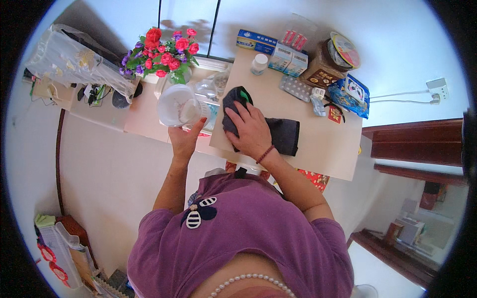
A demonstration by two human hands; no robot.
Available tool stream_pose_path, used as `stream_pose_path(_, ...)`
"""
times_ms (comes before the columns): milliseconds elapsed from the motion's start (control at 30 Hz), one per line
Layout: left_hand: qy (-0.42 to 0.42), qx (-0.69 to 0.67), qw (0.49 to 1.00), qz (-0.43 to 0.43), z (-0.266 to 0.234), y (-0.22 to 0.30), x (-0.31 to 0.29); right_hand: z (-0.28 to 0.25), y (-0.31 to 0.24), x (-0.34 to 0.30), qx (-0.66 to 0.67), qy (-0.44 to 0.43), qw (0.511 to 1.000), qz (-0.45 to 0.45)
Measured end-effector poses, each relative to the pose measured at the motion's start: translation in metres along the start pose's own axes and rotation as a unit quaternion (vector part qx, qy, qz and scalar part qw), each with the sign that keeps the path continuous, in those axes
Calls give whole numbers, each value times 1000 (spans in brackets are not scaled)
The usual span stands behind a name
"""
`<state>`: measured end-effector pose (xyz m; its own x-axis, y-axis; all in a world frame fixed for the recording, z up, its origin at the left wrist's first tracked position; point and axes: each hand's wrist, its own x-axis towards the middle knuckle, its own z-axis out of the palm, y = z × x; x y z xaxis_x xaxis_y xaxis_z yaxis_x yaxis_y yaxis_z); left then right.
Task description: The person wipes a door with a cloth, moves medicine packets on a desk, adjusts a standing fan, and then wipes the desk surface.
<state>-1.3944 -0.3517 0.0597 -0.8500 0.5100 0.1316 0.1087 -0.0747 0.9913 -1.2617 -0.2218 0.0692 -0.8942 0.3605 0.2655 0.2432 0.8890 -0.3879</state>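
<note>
Pressing down on a dark cloth (278,133), the right hand (251,130) lies flat with its fingers spread and a little bent, so it is open on the cloth and not closed around it. The cloth rests on a light table top (328,154), near its front left corner, and one end of it is bunched under the fingertips while the other end lies flat to the right of the hand. A small green piece shows at the bunched end, but I cannot tell what it is. The left hand (185,138) is raised beside the table and grips a clear plastic jug (179,105) from below; the jug is tilted so that its round mouth faces the camera. Behind the jug stands a vase with red and purple flowers (163,53). At the far edge of the table there are a white small bottle (259,63), flat medicine boxes (288,57), a silver blister pack (296,88), a brown jar (325,63) and a blue packet (350,94), all well apart from the cloth. The person wears a purple shirt (248,233).
</note>
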Motion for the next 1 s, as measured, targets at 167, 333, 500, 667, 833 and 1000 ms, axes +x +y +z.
stream_pose_path(167, 7, 24, 1000, 3, -15, -4, -2, 23, 17, 57, -36, 58, 997, 44)
stream_pose_path(333, 15, 14, 1000, -2, -19, -5, -14, 37, 38, 93, -92, 108, 982, 122)
stream_pose_path(500, 0, 32, 999, -3, -25, 3, -22, 35, 41, 98, -84, 99, 985, 111)
stream_pose_path(667, 3, 55, 998, 6, -31, -1, -23, 31, 19, 74, -69, 74, 993, 59)
stream_pose_path(833, 32, 60, 996, 59, -18, 5, -21, 22, -14, 26, -3, 45, 999, -16)
stream_pose_path(1000, -18, 8, 998, 62, 11, 18, -22, 7, -24, -20, 68, 62, 995, -41)
